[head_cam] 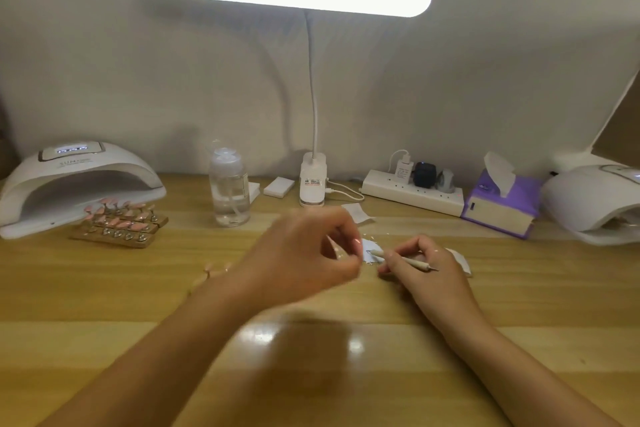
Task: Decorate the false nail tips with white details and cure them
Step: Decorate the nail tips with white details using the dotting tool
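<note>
Several pink false nail tips stand on wooden holders [121, 222] in front of a white curing lamp [79, 180] at the left. My left hand [304, 253] is blurred above the desk centre; its curled fingers seem to pinch a small pink nail tip [356, 241]. My right hand [427, 269] rests on the desk and grips a thin pen-like dotting tool [403, 258], with its pale end pointing left. That end lies over a small pale sheet [371, 248] dotted with white, between the two hands. Another pink tip [209, 270] sits behind my left wrist.
A clear pump bottle [229, 191], the desk lamp's clip base [312, 184], a power strip [412, 194] and a purple tissue box [498, 210] line the back of the wooden desk [104, 288]. A second curing lamp [595, 208] sits at the right.
</note>
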Demonstrator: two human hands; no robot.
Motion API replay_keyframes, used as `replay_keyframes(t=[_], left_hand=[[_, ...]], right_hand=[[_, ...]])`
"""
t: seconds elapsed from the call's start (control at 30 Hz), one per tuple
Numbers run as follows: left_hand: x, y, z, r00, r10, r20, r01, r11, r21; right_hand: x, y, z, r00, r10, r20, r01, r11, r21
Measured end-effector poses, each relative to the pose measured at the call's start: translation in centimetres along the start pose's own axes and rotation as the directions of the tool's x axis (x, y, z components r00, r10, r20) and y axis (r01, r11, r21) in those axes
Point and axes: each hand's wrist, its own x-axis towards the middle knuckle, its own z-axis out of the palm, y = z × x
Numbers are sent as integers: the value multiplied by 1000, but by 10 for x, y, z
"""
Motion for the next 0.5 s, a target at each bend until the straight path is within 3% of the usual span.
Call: replay_keyframes(t=[0.1,0.2,0.3,0.5], left_hand=[[-8,-7,45,998,-21,55,16,996,85],[-12,-19,61,998,3,-55,8,979,202],[-11,-22,62,987,29,-160,7,975,220],[-9,-31,64,991,-52,-121,67,989,130]], right_hand=[[0,-1,-1,1000,20,-14,-20,1000,23],[1,0,0,999,24,-48,-22,999,50],[2,2,1,1000,17,-14,-18,1000,-18],[3,2,1,1000,-1,-1,0,1000,-16]])
